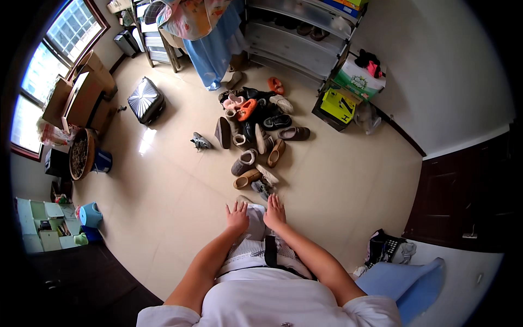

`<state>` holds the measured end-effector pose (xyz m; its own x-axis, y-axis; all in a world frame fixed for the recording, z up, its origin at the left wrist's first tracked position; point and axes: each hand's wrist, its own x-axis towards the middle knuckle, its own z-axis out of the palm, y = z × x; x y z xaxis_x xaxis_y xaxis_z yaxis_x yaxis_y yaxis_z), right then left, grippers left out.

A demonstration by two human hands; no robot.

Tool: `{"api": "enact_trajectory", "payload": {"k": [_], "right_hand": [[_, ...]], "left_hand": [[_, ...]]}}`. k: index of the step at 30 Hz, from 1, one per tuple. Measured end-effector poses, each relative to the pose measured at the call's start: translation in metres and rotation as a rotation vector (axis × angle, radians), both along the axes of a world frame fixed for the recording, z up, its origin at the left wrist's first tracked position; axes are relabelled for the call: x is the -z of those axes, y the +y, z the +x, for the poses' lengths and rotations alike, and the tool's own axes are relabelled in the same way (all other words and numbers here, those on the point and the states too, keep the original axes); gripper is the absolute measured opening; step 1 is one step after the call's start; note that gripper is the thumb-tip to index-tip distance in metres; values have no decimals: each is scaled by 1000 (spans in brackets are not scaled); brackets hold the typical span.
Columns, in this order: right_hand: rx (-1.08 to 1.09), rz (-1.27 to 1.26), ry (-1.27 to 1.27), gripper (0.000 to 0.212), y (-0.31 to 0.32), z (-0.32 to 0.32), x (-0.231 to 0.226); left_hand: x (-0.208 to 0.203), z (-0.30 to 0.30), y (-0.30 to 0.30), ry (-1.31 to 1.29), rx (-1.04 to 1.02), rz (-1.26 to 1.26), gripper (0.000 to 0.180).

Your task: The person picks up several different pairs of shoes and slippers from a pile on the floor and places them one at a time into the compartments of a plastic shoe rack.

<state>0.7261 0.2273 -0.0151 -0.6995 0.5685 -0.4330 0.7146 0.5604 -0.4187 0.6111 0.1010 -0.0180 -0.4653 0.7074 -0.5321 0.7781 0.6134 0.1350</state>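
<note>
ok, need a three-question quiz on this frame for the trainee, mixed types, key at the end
1. Which looks nearer the grey sneaker by the close end of the shoe pile: left grip or right grip?
2. Which stands beyond the pile: A) bed, B) rack, C) sink?
3. True or false: the suitcase lies right of the pile.

Key: 1. Right grip. 2. B. 3. False; it is left of the pile.

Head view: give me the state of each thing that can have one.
Left hand, open, empty
Right hand, open, empty
Shoe pile, loosely heaped
Grey shoe, apart from the pile
Shoe rack, partly filled
Blue cloth, hanging
Dark door at right, seemingly shut
</note>
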Motion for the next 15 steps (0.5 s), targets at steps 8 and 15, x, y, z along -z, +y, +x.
{"api": "enact_trajectory", "payload": {"k": [8, 15], "right_hand": [[-74, -19, 12, 66, -36, 1, 9], [3, 37, 6, 71, -38, -36, 6]], "left_hand": [[-3, 1, -41, 28, -74, -31, 65], [1, -51, -50, -38, -58, 28, 61]]}}
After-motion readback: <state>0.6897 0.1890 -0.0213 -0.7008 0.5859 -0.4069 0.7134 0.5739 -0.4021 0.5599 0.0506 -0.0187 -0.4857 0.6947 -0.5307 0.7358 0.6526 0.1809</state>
